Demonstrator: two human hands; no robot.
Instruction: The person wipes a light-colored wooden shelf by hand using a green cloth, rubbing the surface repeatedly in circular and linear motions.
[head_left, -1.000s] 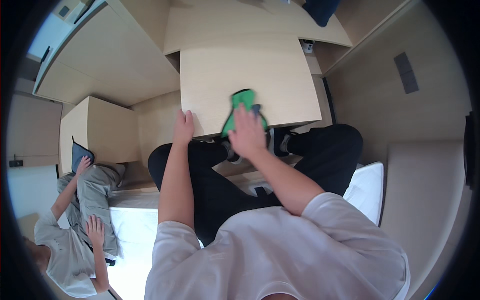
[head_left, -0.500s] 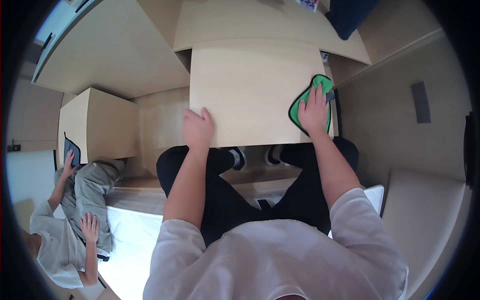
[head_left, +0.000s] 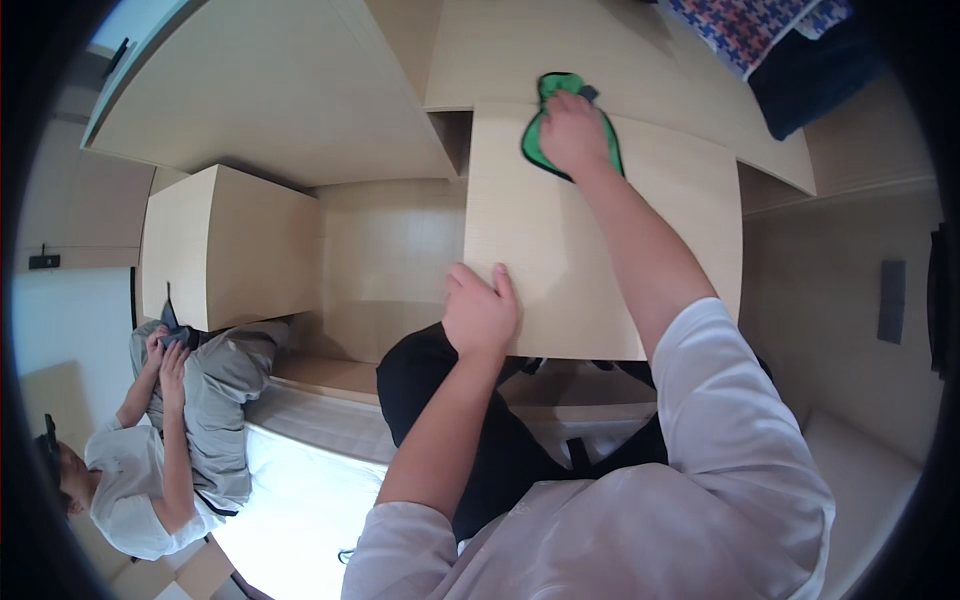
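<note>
Holding green black-edged cloth (head_left: 537,148) down under bent right hand (head_left: 577,133) at far edge of pale wooden bench (head_left: 560,245), resting left hand (head_left: 482,312), grip unclear, at left edge

The head camera looks steeply down and forward from above the wearer's shirt (head_left: 620,530), with the bench (head_left: 560,270) close below, right of centre. Its wide fisheye view reaches a seated co-worker (head_left: 215,420), farther off at the left, and a wall (head_left: 830,270) at the right. Toward the dark rim, bending perhaps distorts apparent distances.
</note>
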